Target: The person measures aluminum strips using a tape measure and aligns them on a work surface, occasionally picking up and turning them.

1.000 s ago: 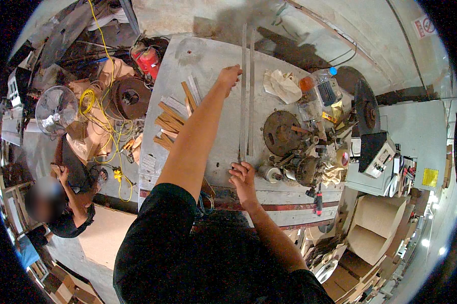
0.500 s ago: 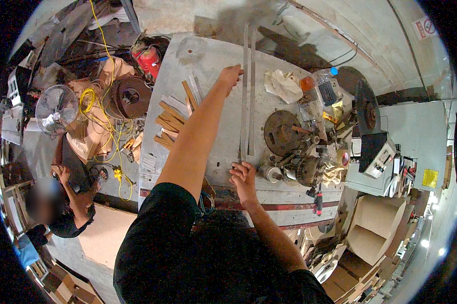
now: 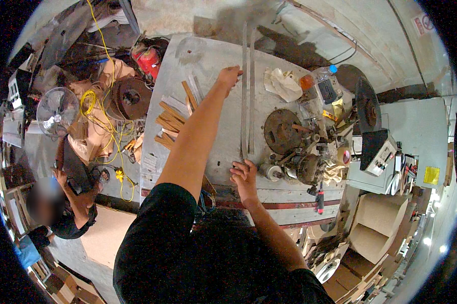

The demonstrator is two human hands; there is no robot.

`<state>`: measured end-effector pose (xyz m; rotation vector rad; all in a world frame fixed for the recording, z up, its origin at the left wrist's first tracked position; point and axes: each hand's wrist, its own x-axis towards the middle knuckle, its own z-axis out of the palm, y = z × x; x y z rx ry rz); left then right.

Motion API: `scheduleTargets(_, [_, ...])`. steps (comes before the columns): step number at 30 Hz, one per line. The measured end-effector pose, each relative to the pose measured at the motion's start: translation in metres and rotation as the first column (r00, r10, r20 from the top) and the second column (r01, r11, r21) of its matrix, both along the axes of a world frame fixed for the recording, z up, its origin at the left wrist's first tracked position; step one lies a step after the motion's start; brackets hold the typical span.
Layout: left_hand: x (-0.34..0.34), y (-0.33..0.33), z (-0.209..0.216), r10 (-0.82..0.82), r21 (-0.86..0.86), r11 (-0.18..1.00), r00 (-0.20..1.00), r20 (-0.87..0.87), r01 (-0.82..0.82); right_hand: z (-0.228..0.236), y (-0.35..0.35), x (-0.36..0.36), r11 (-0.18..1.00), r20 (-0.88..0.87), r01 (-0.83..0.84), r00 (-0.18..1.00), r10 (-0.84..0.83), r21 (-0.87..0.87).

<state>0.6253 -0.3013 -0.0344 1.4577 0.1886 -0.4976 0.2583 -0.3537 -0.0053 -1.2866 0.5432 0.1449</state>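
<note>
on grey workbench (image 3: 198, 61): long strips (image 3: 246, 86); cluttered workshop

A grey metal table (image 3: 198, 61) carries two long thin strips (image 3: 247, 86) lying lengthwise, a heap of wood offcuts (image 3: 172, 119) at its left, a crumpled cloth (image 3: 283, 83), and a round disc machine (image 3: 284, 133) at right.

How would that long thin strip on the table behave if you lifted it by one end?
The strip is very long and narrow, so it would probably sag and wobble. Lying flat, it shouldn't roll. The left hand and right hand touch opposite ends, suggesting it needs both.
</note>
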Motion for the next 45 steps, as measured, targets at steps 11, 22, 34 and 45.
scheduleTargets(11, [-0.004, 0.006, -0.013, -0.034, 0.076, 0.997, 0.999, 0.031, 0.031, -0.011, -0.003, 0.001, 0.999, 0.021, -0.047, 0.999, 0.048, -0.025])
scheduleTargets(22, [-0.037, 0.008, -0.001, 0.021, 0.078, 0.997, 1.000, 0.014, -0.022, -0.029, 0.000, -0.025, 0.978, 0.127, -0.126, 0.981, 0.148, -0.165])
scheduleTargets(34, [-0.189, 0.038, 0.041, -0.058, 0.141, 0.989, 0.996, 0.064, 0.048, -0.048, -0.001, -0.043, 0.802, 0.313, -0.291, 0.809, 0.498, -0.522])
scheduleTargets(45, [-0.241, 0.056, 0.098, 0.411, -0.003, 0.911, 0.911, -0.035, -0.412, 0.043, -0.042, -0.078, 0.873, 0.171, -0.487, 0.858, 0.484, -0.027])
